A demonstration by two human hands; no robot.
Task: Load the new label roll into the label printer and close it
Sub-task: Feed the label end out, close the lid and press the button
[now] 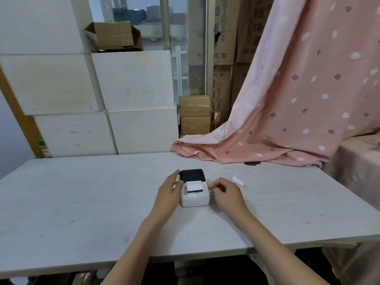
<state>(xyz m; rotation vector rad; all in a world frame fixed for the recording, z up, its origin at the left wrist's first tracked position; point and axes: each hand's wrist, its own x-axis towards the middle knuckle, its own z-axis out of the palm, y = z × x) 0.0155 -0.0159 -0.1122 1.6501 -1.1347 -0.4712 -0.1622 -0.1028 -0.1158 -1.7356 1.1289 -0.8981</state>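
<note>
Small white label printer [195,197] sits near the middle of the pale wood-grain desk [82,202], front facing the person. Its dark lid [192,175] is on the far half; whether fully latched, I cannot tell. A strip of white label paper [194,186] shows at the slot just in front of the lid.

Left hand [169,191] rests against the printer's left side, fingers fairly straight and reaching up along the lid's left edge, thumb touching the body near the paper slot. It steadies rather than grips; nothing is enclosed in it.

Right hand [225,191] is just beside the printer's right side, fingers curled inward. Fingertips appear pinched together close to a small orange spot at the printer's right edge; whether they hold anything there is too small to make out.

A small white cylindrical piece [238,181] lies on the desk to the right of the right hand, apart from the printer.

Beyond the desk: stacked white boxes [131,83] at left, brown cartons [195,114] behind, and a pink patterned cloth [298,99] draped down onto the desk's far right corner.
</note>
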